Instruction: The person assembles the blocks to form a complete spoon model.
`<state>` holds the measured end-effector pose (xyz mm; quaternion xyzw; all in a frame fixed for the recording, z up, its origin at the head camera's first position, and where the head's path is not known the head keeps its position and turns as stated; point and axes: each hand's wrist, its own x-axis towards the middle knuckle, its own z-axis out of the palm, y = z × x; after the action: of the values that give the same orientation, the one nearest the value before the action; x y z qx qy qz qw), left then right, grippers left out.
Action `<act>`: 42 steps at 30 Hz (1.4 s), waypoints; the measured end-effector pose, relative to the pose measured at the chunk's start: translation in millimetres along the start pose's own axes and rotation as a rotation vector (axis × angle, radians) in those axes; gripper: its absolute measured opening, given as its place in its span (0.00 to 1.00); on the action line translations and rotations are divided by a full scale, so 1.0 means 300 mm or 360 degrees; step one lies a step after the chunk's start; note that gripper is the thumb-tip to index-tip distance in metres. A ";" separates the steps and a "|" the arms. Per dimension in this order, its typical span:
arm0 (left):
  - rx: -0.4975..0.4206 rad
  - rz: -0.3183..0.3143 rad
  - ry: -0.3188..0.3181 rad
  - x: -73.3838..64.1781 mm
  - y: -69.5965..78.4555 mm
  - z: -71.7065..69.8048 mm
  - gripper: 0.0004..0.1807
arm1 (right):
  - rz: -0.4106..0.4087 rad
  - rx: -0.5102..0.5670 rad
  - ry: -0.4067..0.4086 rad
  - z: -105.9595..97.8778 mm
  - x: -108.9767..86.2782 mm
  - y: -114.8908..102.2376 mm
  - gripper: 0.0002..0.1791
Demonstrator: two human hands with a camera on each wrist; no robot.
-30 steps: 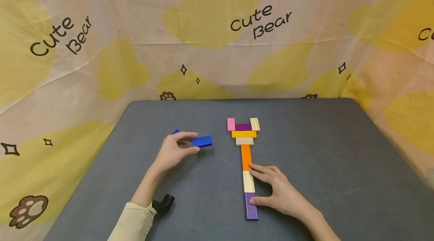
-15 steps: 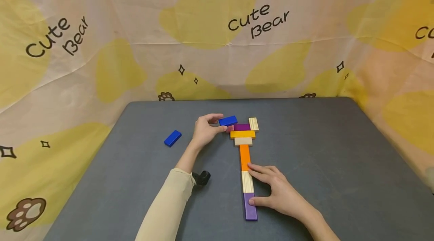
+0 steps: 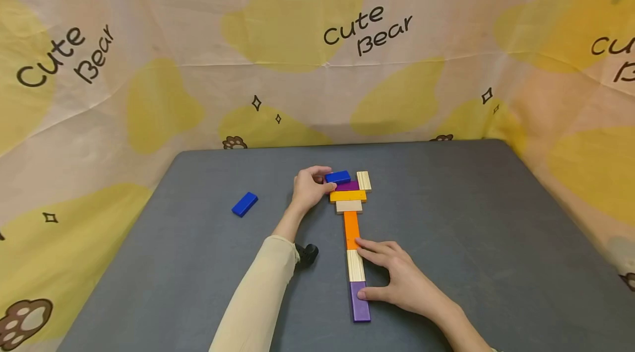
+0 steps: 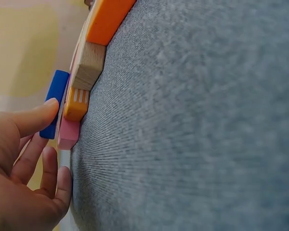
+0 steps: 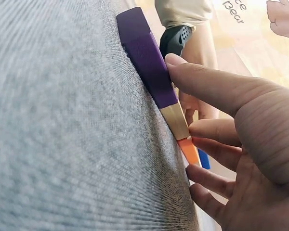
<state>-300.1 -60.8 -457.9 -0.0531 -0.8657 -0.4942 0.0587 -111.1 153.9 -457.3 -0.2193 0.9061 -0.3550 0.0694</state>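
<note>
Between thumb and fingers, my left hand [image 3: 308,189] pinches a blue wooden block [image 3: 338,177]. In the left wrist view it is close over a pink block [image 4: 68,134], which it hides in the head view. A dark purple block [image 3: 348,186] and an upright striped pale block [image 3: 364,181] lie beside it. Below them come a yellow block [image 3: 348,195], a tan block [image 3: 349,206], an orange block [image 3: 350,228], a pale block [image 3: 355,265] and a violet block [image 3: 360,310]. My right hand [image 3: 404,277] has its thumb on the violet block and fingertips at the orange one.
A second blue block [image 3: 245,204] lies alone to the left on the grey table [image 3: 471,220]. A black wrist device [image 3: 307,254] sits at the left cuff. Patterned cloth [image 3: 297,38] hangs behind and beside the table.
My left hand has carried the blue block right and away from me, from near the other blue block to over the pink one. My right hand stays on the row.
</note>
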 end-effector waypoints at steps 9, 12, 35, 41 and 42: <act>0.0019 0.0006 -0.0031 0.021 0.017 0.014 0.19 | 0.0026 0.0001 -0.0016 -0.001 0.004 -0.003 0.46; 0.0045 0.0014 -0.0058 0.023 0.025 0.023 0.18 | 0.0014 0.0001 -0.0006 -0.002 0.003 -0.002 0.46; 0.0111 0.0042 -0.0083 0.019 0.035 0.067 0.16 | -0.0025 0.0001 0.0021 -0.002 0.000 0.004 0.45; 0.0178 0.0022 -0.0108 0.020 0.032 0.070 0.17 | -0.0023 0.0008 0.0015 0.001 0.003 0.002 0.45; 0.0191 0.0024 -0.0122 0.020 0.033 0.070 0.17 | -0.0024 0.0008 0.0016 0.001 0.002 0.002 0.45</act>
<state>-305.6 -37.4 -459.1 -0.0750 -0.8949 -0.4387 0.0325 -111.9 153.8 -457.9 -0.2241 0.9039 -0.3589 0.0628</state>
